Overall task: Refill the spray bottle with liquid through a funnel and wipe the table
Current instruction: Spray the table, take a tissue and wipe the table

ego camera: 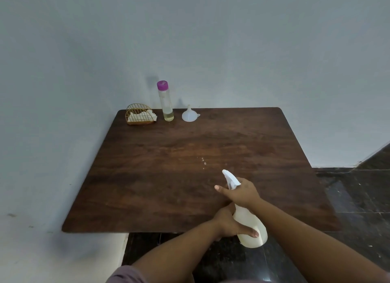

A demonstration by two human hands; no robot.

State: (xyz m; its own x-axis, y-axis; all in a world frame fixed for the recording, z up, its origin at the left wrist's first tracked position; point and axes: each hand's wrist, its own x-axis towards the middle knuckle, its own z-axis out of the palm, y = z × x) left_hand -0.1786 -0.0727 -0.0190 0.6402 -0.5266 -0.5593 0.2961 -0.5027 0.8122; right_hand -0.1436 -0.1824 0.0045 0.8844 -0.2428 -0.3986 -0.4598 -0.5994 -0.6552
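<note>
A white spray bottle (249, 221) is held tilted over the near edge of the dark wooden table (160, 177), nozzle pointing away. My left hand (229, 223) grips the bottle's body, thumb across its lower part. My right hand (242, 191) wraps round the spray head and neck, thumb sticking out to the left. A few small droplets (203, 162) lie on the table ahead of the nozzle. At the far edge stand a clear bottle with a purple cap (165, 101), holding a little yellowish liquid, and a white funnel (189, 114) mouth down.
A gold wire holder with white tissues (140, 114) stands at the far left corner beside the clear bottle. Pale walls close in behind and to the left of the table. Dark tiled floor (358, 209) runs along the right and near sides.
</note>
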